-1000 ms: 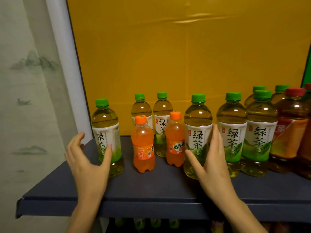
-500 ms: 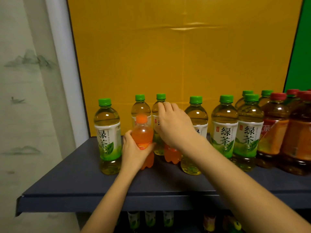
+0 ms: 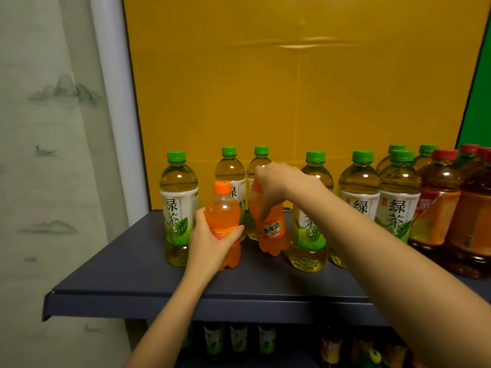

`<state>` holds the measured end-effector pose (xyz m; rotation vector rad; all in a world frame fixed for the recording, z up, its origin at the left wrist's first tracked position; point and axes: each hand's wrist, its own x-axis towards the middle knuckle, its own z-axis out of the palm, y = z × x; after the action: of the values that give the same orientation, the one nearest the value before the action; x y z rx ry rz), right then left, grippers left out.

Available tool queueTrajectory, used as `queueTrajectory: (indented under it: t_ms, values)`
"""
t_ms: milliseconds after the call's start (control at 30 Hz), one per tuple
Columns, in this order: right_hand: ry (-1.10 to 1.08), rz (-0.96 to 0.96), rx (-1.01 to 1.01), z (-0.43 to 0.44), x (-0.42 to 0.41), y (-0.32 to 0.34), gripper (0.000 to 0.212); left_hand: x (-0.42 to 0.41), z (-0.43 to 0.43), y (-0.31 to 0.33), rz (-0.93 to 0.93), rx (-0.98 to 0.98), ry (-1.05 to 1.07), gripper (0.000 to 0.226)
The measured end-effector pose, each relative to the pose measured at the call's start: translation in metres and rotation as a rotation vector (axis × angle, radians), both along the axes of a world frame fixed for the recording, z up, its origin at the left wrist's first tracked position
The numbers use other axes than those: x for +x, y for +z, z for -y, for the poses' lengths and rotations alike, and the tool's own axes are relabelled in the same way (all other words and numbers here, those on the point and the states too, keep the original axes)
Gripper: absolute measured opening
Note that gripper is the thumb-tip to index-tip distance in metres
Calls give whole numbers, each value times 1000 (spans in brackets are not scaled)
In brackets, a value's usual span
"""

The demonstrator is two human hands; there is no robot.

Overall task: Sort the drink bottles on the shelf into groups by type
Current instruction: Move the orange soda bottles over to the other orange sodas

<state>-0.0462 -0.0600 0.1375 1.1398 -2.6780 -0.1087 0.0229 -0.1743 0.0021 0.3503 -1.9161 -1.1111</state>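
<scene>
Two small orange soda bottles are on the dark shelf [image 3: 132, 285]. My left hand [image 3: 210, 243] grips the left orange bottle [image 3: 223, 216] round its body. My right hand [image 3: 281, 184] holds the right orange bottle [image 3: 271, 232] by its top and neck, tilting it with its base lifted a little. Several green-capped green tea bottles stand around them: one at the left [image 3: 178, 205], two behind [image 3: 229, 171], and more to the right [image 3: 398, 197]. Red-capped dark tea bottles [image 3: 441, 203] stand at the far right.
A yellow panel [image 3: 292, 88] backs the shelf, with a green panel [image 3: 478, 102] at the right. A white post [image 3: 117, 128] and a painted wall lie to the left. More bottles [image 3: 239, 338] stand on a lower shelf.
Both hands left the green tea bottles and took hold of the two orange bottles. The right orange bottle now tilts, lifted by its top.
</scene>
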Motion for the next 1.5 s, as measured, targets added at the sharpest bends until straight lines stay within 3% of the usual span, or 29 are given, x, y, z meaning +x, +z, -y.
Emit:
queueTrajectory:
  t_ms: [133,467,600,800,967,1067,1200,1367,1500]
  values:
    - [114,70,-213,4,-3,-25,79,6,-2,-3,-56,46,-55,64]
    - [386,150,-916,-7,0,-82,46,21,-17,0,-238,167,-125,58]
    - [435,261,-1179,-30,20,-84,43,33,-30,12,-326,154,-124,74]
    - [452,621,-1445,-111,22,-75,39,39,-81,37,-295,128,-211,69]
    - [458,853,-1659,-203,-4,-69,34,4,-155,39,-329,159,-311,79]
    - [409,797,-1724,-261,-25,-70,36,-27,-205,36,-328,190,-374,64]
    - [315,699,-1794,-336,-57,-78,29,-66,-274,30,-315,218,-428,82]
    - [237,536,-1843,-416,-89,-83,28,-113,-358,26,-308,206,-552,55]
    - [149,398,-1871,-463,-115,-87,23,-143,-413,24,-253,176,-656,52]
